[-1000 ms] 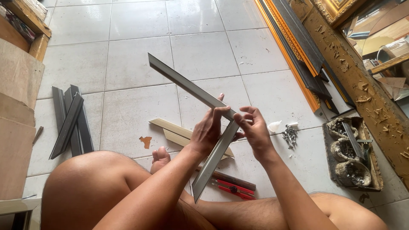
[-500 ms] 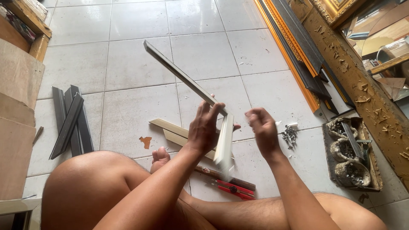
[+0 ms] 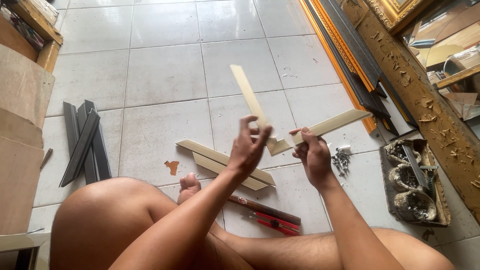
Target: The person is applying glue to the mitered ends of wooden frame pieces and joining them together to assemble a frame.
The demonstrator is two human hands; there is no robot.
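Pale floor tiles point(image 3: 165, 75) spread out under a seated person with bare legs. Both hands hold up a joined corner of two pale frame strips point(image 3: 280, 142), forming a V. Left hand point(image 3: 250, 147) has its fingers loosely curled around the strip pointing to 11 o'clock; right hand point(image 3: 312, 155) is closed around the strip running toward 2 o'clock. Two more pale strips point(image 3: 220, 160) lie on the floor beneath. Dark strips point(image 3: 85, 142) rest at 9 o'clock, screws point(image 3: 341, 160) at 3 o'clock, red-handled pliers point(image 3: 274, 223) near 6.
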